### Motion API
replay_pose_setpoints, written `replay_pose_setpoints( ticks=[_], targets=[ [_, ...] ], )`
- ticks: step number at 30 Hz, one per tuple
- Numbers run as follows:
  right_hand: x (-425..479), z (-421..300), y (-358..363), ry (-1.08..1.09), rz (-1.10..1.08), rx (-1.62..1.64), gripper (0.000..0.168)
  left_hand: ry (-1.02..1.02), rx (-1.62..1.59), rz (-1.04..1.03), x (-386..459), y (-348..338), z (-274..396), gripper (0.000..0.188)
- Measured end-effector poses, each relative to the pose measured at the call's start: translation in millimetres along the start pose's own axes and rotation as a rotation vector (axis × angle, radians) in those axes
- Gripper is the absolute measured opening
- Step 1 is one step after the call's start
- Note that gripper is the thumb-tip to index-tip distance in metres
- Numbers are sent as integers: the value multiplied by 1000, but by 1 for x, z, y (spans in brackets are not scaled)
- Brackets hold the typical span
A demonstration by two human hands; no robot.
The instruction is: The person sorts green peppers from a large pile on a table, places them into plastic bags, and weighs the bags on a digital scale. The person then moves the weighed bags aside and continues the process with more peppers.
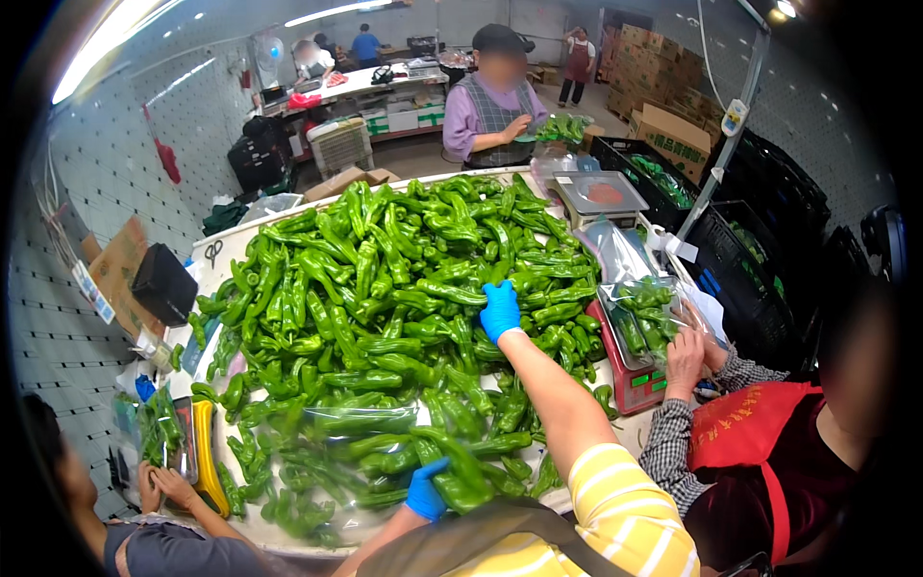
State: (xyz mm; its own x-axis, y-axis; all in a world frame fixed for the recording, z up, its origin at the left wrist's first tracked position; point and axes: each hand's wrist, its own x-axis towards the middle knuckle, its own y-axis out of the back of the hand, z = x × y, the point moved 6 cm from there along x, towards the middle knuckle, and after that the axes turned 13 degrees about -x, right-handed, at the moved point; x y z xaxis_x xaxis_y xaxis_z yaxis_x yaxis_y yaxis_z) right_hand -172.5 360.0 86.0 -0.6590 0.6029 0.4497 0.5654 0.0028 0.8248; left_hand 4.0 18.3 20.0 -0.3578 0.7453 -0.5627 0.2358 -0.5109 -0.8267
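A large heap of glossy long green peppers (389, 252) covers the table before me. My right hand (500, 314), in a blue glove, reaches into its right middle part with the fingers curled. A pepper (452, 292) meets its thumb side; whether the fingers grip one is hidden. Close to my body my left hand (427, 492), also blue-gloved, is closed with its thumb up against a few large peppers (454, 479). A clear plastic bag (346, 461) spreads beside and above that hand, with blurred peppers seen through it. My left fingers are partly hidden behind the peppers.
To the right, a co-worker's hands (685, 357) handle a bagged batch on a red scale (629, 382). At left, another person's hands (169, 487) hold a bag by a yellow scale (209, 461). Across stand a person (497, 101) and a scale (602, 193). Scissors (213, 250) lie far left.
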Motion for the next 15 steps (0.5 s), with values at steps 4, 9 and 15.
replay_pose_setpoints(
  ticks=[4,9,15],
  targets=[
    [-33,15,55,118,215,210,38,29,-35,-24,11,-4,1,51],
    [-122,25,126,-108,250,501,43,53,-48,-44,23,-9,1,40],
    [-214,19,165,-387,16,1006,41,89,-59,-47,28,-21,-3,45]
  ],
)
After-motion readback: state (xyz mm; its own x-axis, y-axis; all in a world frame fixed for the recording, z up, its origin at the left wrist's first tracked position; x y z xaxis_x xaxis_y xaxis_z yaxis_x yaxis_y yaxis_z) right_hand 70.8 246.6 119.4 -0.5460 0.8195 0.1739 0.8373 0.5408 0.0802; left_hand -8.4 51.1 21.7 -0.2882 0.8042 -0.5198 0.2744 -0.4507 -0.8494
